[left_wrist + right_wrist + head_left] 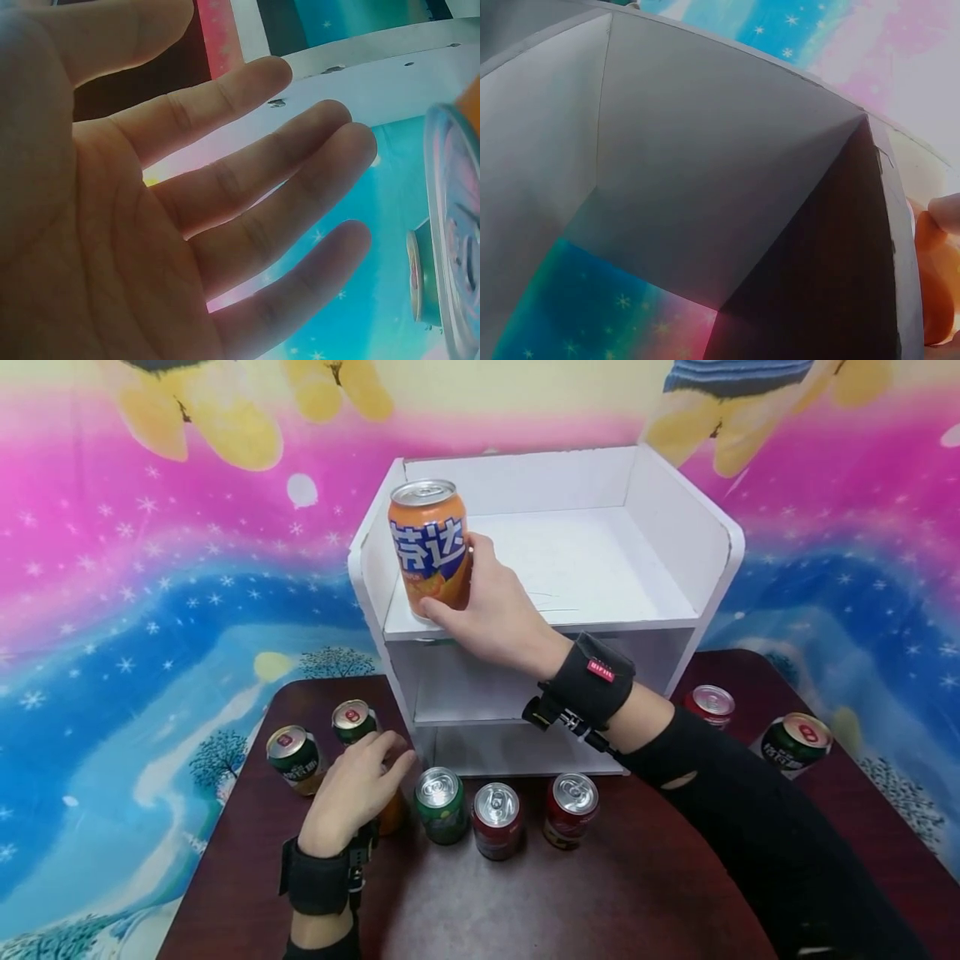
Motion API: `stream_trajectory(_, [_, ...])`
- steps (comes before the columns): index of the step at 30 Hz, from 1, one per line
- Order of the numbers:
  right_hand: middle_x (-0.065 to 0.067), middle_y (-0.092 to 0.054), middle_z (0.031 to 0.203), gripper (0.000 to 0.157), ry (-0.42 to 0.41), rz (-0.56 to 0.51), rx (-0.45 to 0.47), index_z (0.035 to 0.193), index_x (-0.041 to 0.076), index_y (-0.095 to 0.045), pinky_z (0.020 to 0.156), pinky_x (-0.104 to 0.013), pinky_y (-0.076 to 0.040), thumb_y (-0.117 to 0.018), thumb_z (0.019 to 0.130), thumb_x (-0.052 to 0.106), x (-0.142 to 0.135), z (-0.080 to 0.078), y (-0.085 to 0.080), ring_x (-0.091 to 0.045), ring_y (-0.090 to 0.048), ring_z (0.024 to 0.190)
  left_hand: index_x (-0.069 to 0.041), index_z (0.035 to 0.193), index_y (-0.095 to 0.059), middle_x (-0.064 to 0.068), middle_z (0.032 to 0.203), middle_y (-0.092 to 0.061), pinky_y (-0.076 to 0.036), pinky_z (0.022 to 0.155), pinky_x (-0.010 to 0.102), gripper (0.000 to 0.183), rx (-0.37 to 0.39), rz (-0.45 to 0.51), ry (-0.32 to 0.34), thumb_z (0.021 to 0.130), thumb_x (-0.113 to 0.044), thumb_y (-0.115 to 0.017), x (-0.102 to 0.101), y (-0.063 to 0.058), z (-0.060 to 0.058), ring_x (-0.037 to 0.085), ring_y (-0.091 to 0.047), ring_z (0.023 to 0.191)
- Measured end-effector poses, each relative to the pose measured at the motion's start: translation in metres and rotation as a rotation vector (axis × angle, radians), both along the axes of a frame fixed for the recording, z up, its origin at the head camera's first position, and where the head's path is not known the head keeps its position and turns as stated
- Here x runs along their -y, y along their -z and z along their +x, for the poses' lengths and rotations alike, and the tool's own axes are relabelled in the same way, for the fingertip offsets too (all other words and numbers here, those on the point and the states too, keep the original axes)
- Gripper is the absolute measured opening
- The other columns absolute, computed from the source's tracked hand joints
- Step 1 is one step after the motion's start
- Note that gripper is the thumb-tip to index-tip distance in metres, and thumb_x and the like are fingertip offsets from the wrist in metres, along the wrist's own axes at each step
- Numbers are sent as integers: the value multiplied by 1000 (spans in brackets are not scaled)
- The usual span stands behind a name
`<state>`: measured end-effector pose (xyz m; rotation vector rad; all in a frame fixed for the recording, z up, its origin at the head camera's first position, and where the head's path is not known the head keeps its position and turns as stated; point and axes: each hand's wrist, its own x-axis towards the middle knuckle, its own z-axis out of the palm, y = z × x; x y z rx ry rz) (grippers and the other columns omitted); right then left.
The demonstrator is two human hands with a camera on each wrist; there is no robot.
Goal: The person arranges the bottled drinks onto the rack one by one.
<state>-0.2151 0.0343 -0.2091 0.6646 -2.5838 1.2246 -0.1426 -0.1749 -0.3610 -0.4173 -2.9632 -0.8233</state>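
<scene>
My right hand grips an orange soda can with a silver lid and blue-and-white lettering. The can is upright at the left front of the white shelf unit's top board. In the right wrist view, only a strip of the orange can and some fingertips show past the board's edge. Lower left, my left hand hovers by another orange can, which it partly hides. Its fingers are spread and hold nothing in the left wrist view, with a can lid at the right edge.
Two dark green cans stand left of the shelf unit. A green can and two red cans line its front. To the right are another red can and a dark green can on the dark table.
</scene>
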Motion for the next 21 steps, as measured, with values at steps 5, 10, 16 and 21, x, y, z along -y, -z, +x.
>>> stream_trajectory(5, [-10,-48,132,79,-23,12,-1,144,3,-17,96,-29,-43,-67,88,29,0,-1,0,-14,-51,114,-12,110,-65,5,99,-61,-48,64,33,26,7,-3,-1,94,-31,-58,-2,1,0,14,-56,75])
stream_trajectory(10, [-9,-47,133,79,-41,26,16,144,4,-16,96,-29,-43,-67,88,29,2,-3,-1,-13,-51,114,-12,109,-66,4,97,-61,-47,62,32,26,1,0,-6,94,-31,-58,-1,0,-1,13,-55,73])
stream_trajectory(16, [-8,-47,134,81,-65,61,33,145,5,-14,96,-30,-42,-66,88,28,4,-4,-2,-14,-51,115,-11,111,-65,4,97,-61,-47,62,32,27,3,-2,-6,94,-31,-58,-1,0,-1,13,-55,73])
stream_trajectory(21, [-8,-46,134,81,-87,69,27,146,4,-14,97,-30,-42,-66,88,27,4,-5,-3,-15,-50,116,-11,110,-66,5,98,-61,-47,62,32,27,-10,1,-1,94,-32,-57,-1,-1,-1,13,-55,72])
